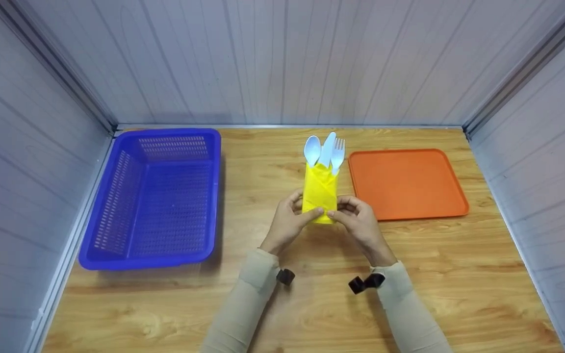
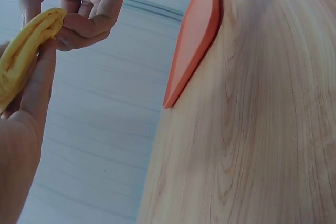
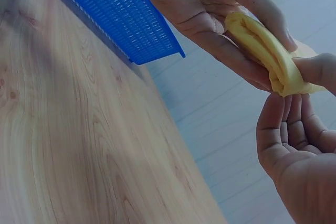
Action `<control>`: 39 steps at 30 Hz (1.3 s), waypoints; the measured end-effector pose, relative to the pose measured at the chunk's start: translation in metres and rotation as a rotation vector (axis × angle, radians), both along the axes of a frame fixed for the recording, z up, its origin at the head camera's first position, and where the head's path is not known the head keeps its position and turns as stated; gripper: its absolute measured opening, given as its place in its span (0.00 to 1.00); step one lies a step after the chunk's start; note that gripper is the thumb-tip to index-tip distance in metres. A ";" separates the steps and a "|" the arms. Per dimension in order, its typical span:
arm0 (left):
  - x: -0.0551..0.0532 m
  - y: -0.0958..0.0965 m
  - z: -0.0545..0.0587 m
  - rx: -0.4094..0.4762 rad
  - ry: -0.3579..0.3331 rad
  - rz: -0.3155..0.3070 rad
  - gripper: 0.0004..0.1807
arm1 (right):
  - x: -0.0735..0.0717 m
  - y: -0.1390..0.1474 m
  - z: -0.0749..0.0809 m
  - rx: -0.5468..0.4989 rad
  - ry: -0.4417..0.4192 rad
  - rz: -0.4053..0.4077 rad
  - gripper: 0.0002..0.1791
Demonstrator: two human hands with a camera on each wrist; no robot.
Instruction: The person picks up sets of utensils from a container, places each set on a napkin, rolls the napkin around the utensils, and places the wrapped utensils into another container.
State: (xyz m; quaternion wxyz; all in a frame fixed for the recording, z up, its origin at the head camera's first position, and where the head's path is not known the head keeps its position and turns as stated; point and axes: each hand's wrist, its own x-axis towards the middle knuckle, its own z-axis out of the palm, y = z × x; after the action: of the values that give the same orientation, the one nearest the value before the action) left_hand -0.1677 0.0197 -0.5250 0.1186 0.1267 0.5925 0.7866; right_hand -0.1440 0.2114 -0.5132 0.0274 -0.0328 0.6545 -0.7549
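Observation:
Both hands hold a folded yellow napkin (image 1: 320,189) up above the table. Out of its top stick a spoon (image 1: 312,149), a knife (image 1: 328,147) and a fork (image 1: 338,154), all pale; their handles are hidden inside the fold. My left hand (image 1: 290,220) pinches the napkin's lower left edge, thumb in front. On the lower right edge, my right hand (image 1: 359,223) grips with its thumb in front and fingers behind. The napkin's thick folded bottom (image 3: 268,56) faces the right wrist view, and it also shows as a yellow roll (image 2: 23,51) in the left wrist view.
A blue plastic basket (image 1: 152,262) with slotted walls stands on the left of the wooden table (image 1: 263,162). To the right lies an orange tray (image 1: 407,184), close to the right hand. Pale panelled walls (image 1: 282,63) enclose the table at the back and both sides.

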 end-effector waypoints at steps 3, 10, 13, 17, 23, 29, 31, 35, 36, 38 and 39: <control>0.000 0.000 -0.001 -0.007 0.011 0.023 0.29 | 0.000 0.000 -0.001 -0.001 0.005 0.008 0.14; 0.001 -0.001 0.001 -0.013 0.020 0.039 0.27 | 0.000 0.000 -0.001 -0.015 0.014 0.037 0.16; 0.001 -0.005 0.005 -0.028 0.021 0.036 0.28 | 0.000 -0.002 -0.001 -0.020 0.029 0.050 0.16; 0.003 -0.015 0.012 -0.031 0.002 0.029 0.26 | 0.002 -0.005 -0.001 -0.112 0.061 0.123 0.17; 0.006 -0.042 0.037 -0.064 -0.073 0.064 0.28 | 0.005 -0.011 0.005 -0.334 0.144 0.268 0.19; 0.003 -0.094 0.068 -0.168 -0.151 0.156 0.27 | 0.006 -0.004 0.003 -0.368 0.153 0.290 0.17; -0.001 -0.116 0.076 -0.233 -0.165 0.179 0.27 | 0.007 0.000 0.000 -0.352 0.144 0.275 0.16; -0.010 -0.163 0.083 -0.325 -0.205 0.202 0.27 | 0.008 0.006 -0.004 -0.321 0.124 0.242 0.16; -0.012 -0.173 0.083 -0.344 -0.221 0.204 0.28 | 0.008 0.008 -0.005 -0.314 0.123 0.242 0.16; -0.018 -0.193 0.082 -0.388 -0.263 0.209 0.31 | 0.009 0.009 -0.006 -0.299 0.117 0.242 0.17; -0.021 -0.202 0.082 -0.413 -0.286 0.210 0.32 | 0.009 0.009 -0.007 -0.292 0.114 0.243 0.17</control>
State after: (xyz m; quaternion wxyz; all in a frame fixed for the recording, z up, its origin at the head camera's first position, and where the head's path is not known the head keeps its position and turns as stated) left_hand -0.1883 -0.1824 -0.4433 0.1422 -0.0749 0.7275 0.6671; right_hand -0.1351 0.2208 -0.5203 0.0759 -0.1579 0.5300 -0.8297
